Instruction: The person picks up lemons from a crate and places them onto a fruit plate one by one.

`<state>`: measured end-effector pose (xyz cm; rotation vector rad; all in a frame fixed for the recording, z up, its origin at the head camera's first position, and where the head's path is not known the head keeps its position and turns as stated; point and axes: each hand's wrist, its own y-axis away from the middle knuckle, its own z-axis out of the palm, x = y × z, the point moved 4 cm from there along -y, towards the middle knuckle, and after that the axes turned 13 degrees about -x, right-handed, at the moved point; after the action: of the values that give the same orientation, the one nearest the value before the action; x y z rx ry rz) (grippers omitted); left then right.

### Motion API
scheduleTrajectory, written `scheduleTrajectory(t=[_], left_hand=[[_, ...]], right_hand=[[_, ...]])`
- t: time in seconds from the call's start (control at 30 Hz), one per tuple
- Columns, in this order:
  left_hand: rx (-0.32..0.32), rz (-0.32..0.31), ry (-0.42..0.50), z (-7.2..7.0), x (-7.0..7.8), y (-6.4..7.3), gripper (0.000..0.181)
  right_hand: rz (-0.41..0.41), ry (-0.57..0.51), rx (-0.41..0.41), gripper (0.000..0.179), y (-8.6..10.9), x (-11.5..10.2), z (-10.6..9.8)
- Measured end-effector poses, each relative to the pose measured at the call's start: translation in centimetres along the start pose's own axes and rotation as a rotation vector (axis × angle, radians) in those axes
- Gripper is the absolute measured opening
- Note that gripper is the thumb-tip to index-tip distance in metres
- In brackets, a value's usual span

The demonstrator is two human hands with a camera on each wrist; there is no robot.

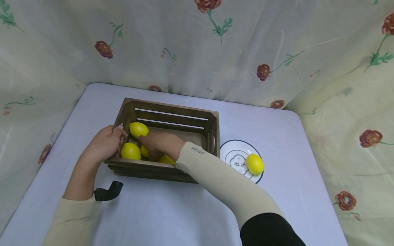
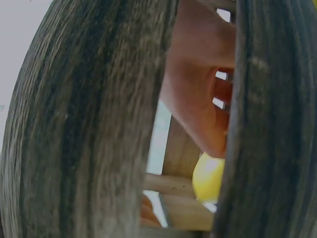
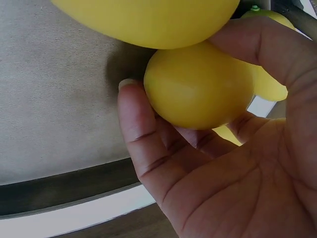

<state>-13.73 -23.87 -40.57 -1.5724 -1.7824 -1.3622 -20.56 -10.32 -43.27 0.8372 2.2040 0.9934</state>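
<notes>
A brown slatted wooden crate (image 1: 147,171) stands on the table with several yellow lemons in its left part. My left hand (image 1: 106,143) grips the top of its left end wall. Inside the crate, my right hand (image 1: 162,142) reaches down among the fruit. In the right wrist view its thumb and fingers (image 3: 138,114) curl round one lemon (image 3: 198,89), which lies against the crate floor. A larger-looking lemon (image 3: 148,20) is right above that one in this view. Two others, an upper lemon (image 1: 139,130) and a lower lemon (image 1: 131,151), sit near the left wall.
To the right of the crate lies a white plate (image 1: 229,150) with a dark rim and printed characters, carrying one lemon (image 1: 254,164). The table (image 1: 166,212) has a white cover. A flowered curtain (image 1: 184,51) hangs behind and at both sides.
</notes>
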Motion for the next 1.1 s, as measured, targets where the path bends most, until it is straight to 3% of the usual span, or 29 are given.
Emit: scheduleTrajectory(t=[0.2,0.4,1.1], left_hand=[[0.063,-0.064,-0.123,-0.2,0.04,0.03,0.058],[0.11,-0.066,-0.173,-0.26,0.05,0.36,0.057],[0.113,-0.072,-0.138,0.02,0.04,0.25,0.059]], right_hand=[[0.019,-0.042,-0.023,0.068,-0.07,-0.04,-0.15],[0.017,-0.056,-0.021,0.065,-0.12,-0.12,-0.21],[-0.007,-0.02,-0.001,0.063,0.28,0.07,-0.56]])
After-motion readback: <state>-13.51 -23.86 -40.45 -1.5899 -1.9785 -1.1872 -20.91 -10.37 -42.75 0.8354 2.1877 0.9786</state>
